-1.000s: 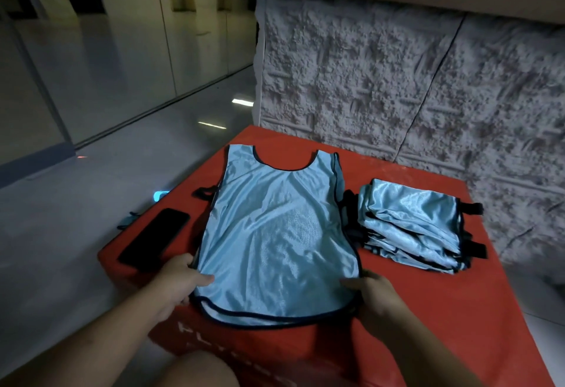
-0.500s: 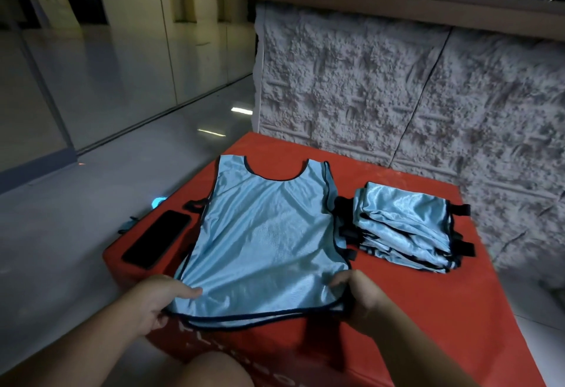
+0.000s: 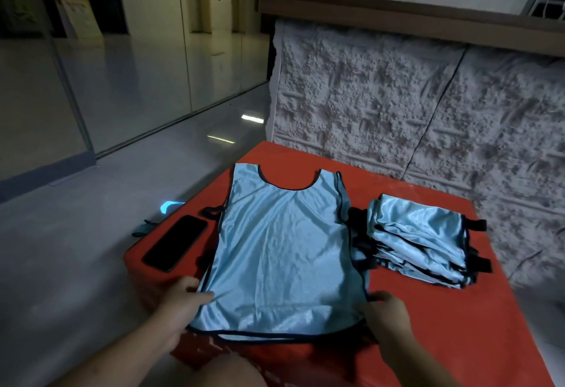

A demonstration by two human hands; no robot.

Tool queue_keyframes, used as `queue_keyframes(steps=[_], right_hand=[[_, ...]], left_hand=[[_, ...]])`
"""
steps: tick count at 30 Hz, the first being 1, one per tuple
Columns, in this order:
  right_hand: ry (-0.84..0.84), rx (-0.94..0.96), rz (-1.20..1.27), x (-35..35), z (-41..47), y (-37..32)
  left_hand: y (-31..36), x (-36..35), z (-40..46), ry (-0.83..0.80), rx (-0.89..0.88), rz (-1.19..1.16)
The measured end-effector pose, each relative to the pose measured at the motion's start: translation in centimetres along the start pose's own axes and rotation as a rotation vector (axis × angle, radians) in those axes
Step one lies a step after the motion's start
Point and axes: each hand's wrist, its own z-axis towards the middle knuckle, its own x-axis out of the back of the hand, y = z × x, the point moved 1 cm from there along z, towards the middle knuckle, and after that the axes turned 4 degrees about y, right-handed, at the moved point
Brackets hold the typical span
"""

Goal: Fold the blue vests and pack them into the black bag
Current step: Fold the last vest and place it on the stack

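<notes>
A: How far along?
B: A folded stack sits by the desk's right edge; no bag visible.
A: Hands?
B: The left hand and right hand pinch the flat vest's near corners.

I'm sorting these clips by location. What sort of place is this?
Probably an indoor lobby or corridor of a public building: a polished floor, glass partitions and a rough stone-faced wall. The vest lies on a red padded block.
</notes>
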Motion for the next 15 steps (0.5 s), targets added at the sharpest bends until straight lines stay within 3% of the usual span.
queue_keyframes(steps=[4,8,15], right_hand=[[-0.04,0.096,-0.217,0.8,0.0,0.6],[-0.052,0.283,-0.276,1.1,0.1,0.8],[-0.098,0.224,-0.35,1.1,-0.1,1.8]], left_hand=[[-0.5,-0.7,-0.3,-0.022,-0.003,-0.031],[0.3,-1.3,-1.3,-0.049,0.047,-0.122],[1.4,-1.0,-3.1,-0.104,0.009,-0.212]])
